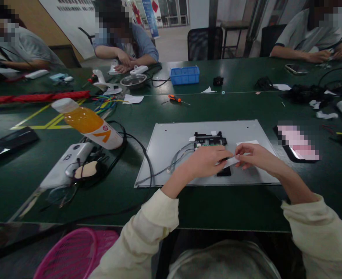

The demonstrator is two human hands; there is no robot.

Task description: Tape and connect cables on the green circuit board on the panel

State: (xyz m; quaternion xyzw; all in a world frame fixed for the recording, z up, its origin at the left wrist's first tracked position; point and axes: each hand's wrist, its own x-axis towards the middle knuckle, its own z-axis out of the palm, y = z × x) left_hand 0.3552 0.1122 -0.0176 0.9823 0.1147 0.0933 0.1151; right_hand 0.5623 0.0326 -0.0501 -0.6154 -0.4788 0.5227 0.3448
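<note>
- Near the worktop's [217,209] front edge, left hand [207,161] and right hand [256,155] both pinch a white strip [231,161] over the grey panel [165,155].
- Seemingly strip handling; keeping it taut matters.

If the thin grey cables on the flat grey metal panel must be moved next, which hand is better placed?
Probably the left hand: it lies right beside the thin grey cables on the flat grey metal panel. The right hand is farther away, and both hold a white strip.
</note>
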